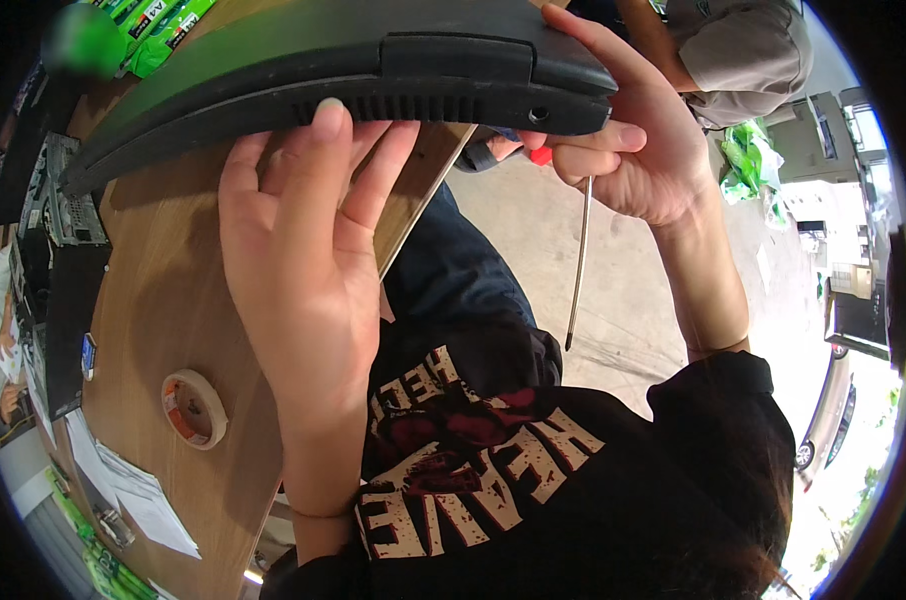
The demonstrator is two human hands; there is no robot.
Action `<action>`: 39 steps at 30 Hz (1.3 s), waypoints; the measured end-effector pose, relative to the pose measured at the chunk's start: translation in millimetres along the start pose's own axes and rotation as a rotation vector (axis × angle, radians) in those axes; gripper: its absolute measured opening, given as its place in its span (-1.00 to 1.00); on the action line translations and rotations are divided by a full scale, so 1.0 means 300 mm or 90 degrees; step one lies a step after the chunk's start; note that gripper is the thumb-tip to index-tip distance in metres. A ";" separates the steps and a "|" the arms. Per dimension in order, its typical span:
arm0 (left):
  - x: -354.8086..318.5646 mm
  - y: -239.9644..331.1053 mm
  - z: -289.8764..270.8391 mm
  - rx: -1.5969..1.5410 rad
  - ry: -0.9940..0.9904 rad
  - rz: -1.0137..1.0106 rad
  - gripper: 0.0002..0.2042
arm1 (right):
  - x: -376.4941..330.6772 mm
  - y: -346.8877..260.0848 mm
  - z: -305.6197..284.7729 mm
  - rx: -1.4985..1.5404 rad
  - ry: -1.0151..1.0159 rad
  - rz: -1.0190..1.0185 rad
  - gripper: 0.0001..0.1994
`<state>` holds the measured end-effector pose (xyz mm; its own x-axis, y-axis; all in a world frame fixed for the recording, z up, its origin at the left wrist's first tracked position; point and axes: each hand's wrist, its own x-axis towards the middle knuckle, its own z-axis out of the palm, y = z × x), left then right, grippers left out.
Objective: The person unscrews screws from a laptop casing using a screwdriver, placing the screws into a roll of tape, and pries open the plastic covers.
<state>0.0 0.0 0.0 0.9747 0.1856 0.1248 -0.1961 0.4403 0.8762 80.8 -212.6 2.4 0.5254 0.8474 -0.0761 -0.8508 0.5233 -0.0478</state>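
Observation:
A black plastic casing (pixel 273 70), long and slightly curved, is held tilted above the table across the top of the view. Its near edge has a row of vent slots, a raised panel and a small round hole near the right end. My left hand (pixel 308 230) grips that edge, thumb over the slots and fingers underneath. At the casing's right end, my right hand (pixel 658 150) steadies the corner. Its curled fingers also hold a screwdriver (pixel 581 265), whose thin metal shaft points down; the handle is hidden in the hand.
On the wooden table (pixel 143 310) lie a tape roll (pixel 195 409), white papers (pixel 143 495) and an opened metal electronic part (pixel 71 195). Green packages (pixel 158 35) are at the far left. Another person (pixel 738 50) is at the upper right, near a green plastic bag (pixel 751 160) on the floor.

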 end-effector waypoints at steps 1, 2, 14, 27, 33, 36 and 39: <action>0.001 0.002 -0.004 -0.011 -0.009 -0.013 -0.62 | -0.001 -0.022 0.006 -0.049 0.012 0.063 -0.68; 0.004 0.010 -0.020 -0.001 -0.017 -0.016 -0.63 | 0.011 -0.008 -0.009 -0.068 0.004 0.095 -0.69; 0.025 -0.015 -0.204 0.052 0.066 -0.294 -0.39 | 0.066 0.451 -0.188 -0.446 0.341 -0.369 -0.58; 0.013 0.075 -0.398 0.232 0.056 -0.302 -0.30 | -0.056 0.058 -0.394 -0.554 0.453 -0.463 -0.65; -0.006 0.109 -0.477 0.316 -0.037 -0.371 -0.24 | -0.020 0.087 -0.379 -0.592 0.457 -0.453 -0.62; 0.015 0.117 -0.509 0.341 -0.065 -0.374 -0.25 | -0.111 0.077 -0.399 -0.569 0.309 -0.263 -0.62; 0.058 0.134 -0.496 0.413 -0.066 -0.377 -0.29 | -0.116 0.112 -0.390 -0.573 0.285 -0.253 -0.63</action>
<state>-7.0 151.7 -31.8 0.9078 -0.0102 -0.4193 0.4130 -0.1519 0.8980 34.1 -235.1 -113.2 0.8713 0.4265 -0.2427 -0.4033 0.3406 -0.8493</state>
